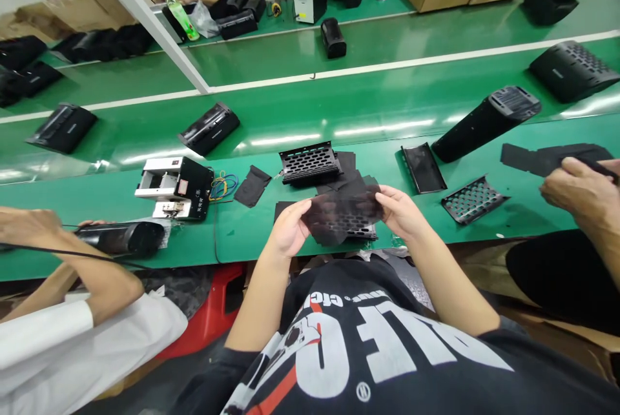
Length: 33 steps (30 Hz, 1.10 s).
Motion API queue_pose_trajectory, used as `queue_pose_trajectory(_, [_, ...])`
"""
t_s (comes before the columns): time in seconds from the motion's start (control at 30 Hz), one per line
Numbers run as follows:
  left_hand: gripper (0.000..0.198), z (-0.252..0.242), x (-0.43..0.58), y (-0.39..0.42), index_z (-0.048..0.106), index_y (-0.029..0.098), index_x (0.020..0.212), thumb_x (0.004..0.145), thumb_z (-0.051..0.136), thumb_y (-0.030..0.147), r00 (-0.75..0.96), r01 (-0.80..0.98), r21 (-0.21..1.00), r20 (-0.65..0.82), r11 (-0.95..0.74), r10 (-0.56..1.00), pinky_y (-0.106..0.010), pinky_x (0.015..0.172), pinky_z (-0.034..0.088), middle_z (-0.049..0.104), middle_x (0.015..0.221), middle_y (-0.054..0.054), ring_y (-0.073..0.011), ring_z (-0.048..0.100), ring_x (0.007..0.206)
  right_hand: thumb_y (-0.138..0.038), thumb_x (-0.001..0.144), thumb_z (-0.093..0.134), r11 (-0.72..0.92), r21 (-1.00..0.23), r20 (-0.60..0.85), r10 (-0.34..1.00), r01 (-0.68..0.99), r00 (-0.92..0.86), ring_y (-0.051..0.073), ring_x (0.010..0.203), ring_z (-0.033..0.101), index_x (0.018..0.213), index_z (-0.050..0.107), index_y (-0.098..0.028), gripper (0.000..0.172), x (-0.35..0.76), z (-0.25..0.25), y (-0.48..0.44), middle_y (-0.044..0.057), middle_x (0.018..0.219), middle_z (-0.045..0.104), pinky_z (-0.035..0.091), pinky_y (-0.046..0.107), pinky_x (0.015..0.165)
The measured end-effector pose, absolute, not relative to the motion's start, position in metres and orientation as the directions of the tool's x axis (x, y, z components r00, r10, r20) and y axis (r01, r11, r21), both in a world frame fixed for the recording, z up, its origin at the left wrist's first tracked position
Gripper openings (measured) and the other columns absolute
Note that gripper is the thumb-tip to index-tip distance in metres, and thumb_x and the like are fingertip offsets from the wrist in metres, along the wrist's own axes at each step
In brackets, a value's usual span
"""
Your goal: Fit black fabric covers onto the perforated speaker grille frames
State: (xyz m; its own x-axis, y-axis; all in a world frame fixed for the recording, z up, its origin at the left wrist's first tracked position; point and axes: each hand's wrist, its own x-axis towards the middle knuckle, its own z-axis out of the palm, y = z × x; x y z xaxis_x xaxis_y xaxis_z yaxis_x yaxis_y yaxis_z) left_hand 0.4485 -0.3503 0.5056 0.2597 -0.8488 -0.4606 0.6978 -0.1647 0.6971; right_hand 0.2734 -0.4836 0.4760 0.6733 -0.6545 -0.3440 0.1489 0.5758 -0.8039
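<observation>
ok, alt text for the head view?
A person's left hand and right hand hold a thin, see-through black sheet above a black perforated panel on a green workbench. A boxy white-and-black machine stands to the left.

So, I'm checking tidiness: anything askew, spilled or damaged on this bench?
No spill or damage stands out. The black sheets lie unevenly fanned beside the black grille, and a single sheet lies apart, askew.

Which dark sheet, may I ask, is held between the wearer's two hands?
The translucent sheet pinched by the left hand and right hand; other sheets lie unheld on the table, except the far-right sheet by a co-worker's hand.
</observation>
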Motion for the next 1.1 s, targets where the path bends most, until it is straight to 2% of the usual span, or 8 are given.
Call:
queue_pose_trajectory(0.13, [0.040,0.490,0.445,-0.350,0.058,0.015,0.106,0.070,0.059,0.033,0.230,0.666,0.692,-0.545,-0.278,-0.806,-0.031,0.059,0.050,0.068,0.085,-0.009,-0.0209,0.064,0.071,-0.030,0.060,0.070,0.514,-0.853,-0.365,-0.709,0.088,0.603,0.013,0.061,0.062,0.076,0.061,-0.018,0.022,0.270,0.464,-0.487,0.000,0.070,0.067,0.049,0.024,0.058])
queue_pose_trajectory(0.23, [0.042,0.460,0.440,-0.347,0.061,0.014,0.098,0.058,0.070,0.025,0.299,0.552,0.754,-0.578,-0.356,-0.760,-0.026,0.058,0.049,0.067,0.078,-0.005,-0.0152,0.062,0.062,-0.034,0.060,0.068,0.465,-0.885,-0.401,-0.739,-0.021,0.542,0.014,0.059,0.060,0.077,0.058,-0.017,0.026,0.261,0.439,-0.486,0.000,0.066,0.066,0.048,0.025,0.057])
queue_pose_trajectory(0.43, [0.017,0.393,0.451,-0.355,0.062,0.013,0.075,0.059,0.064,0.020,0.544,0.027,0.893,-0.390,-0.449,-0.743,-0.025,0.058,0.045,0.063,0.064,-0.002,-0.0137,0.057,0.058,-0.039,0.064,0.055,0.152,-0.888,-0.362,-0.813,-0.433,0.456,0.014,0.050,0.053,0.071,0.053,-0.017,0.023,0.249,0.377,-0.475,-0.001,0.054,0.057,0.045,0.028,0.052])
queue_pose_trajectory(0.63, [0.011,0.378,0.456,-0.362,0.060,0.016,0.075,0.068,0.056,0.023,0.579,-0.446,0.687,-0.268,-0.574,-0.770,-0.027,0.062,0.043,0.060,0.070,-0.003,-0.0138,0.054,0.060,-0.037,0.064,0.055,0.018,-0.842,-0.284,-0.865,-0.540,0.413,0.015,0.053,0.050,0.072,0.050,-0.018,0.021,0.250,0.356,-0.475,-0.001,0.056,0.053,0.040,0.030,0.058])
queue_pose_trajectory(0.77, [0.034,0.377,0.453,-0.354,0.053,0.014,0.100,0.069,0.057,0.026,0.695,-0.436,0.611,-0.238,-0.661,-0.679,-0.029,0.070,0.043,0.057,0.090,-0.008,-0.0146,0.055,0.067,-0.041,0.067,0.055,-0.060,-0.720,-0.270,-0.893,-0.691,0.359,0.017,0.056,0.051,0.080,0.047,-0.020,0.026,0.247,0.357,-0.478,-0.002,0.057,0.053,0.037,0.029,0.057])
queue_pose_trajectory(0.83, [0.038,0.375,0.453,-0.351,0.049,0.012,0.106,0.071,0.055,0.025,0.694,-0.364,0.633,-0.305,-0.683,-0.652,-0.030,0.071,0.043,0.059,0.086,-0.008,-0.0156,0.056,0.068,-0.041,0.071,0.051,-0.086,-0.662,-0.314,-0.870,-0.745,0.380,0.017,0.057,0.053,0.075,0.046,-0.020,0.022,0.246,0.357,-0.479,-0.001,0.057,0.054,0.036,0.028,0.057])
queue_pose_trajectory(0.93, [0.026,0.372,0.454,-0.350,0.055,0.013,0.096,0.072,0.053,0.021,0.647,-0.301,0.670,-0.379,-0.679,-0.661,-0.031,0.071,0.043,0.060,0.075,-0.006,-0.0170,0.057,0.069,-0.037,0.073,0.049,-0.094,-0.627,-0.375,-0.834,-0.773,0.405,0.017,0.055,0.054,0.070,0.046,-0.020,0.017,0.248,0.358,-0.480,-0.001,0.054,0.055,0.036,0.027,0.056])
queue_pose_trajectory(1.1, [0.016,0.374,0.455,-0.353,0.059,0.015,0.083,0.067,0.057,0.015,0.661,-0.249,0.707,-0.376,-0.662,-0.650,-0.030,0.073,0.043,0.060,0.072,-0.004,-0.0159,0.057,0.067,-0.034,0.071,0.053,-0.064,-0.667,-0.329,-0.868,-0.742,0.371,0.017,0.056,0.055,0.090,0.047,-0.018,0.026,0.251,0.360,-0.479,-0.003,0.054,0.055,0.037,0.028,0.057])
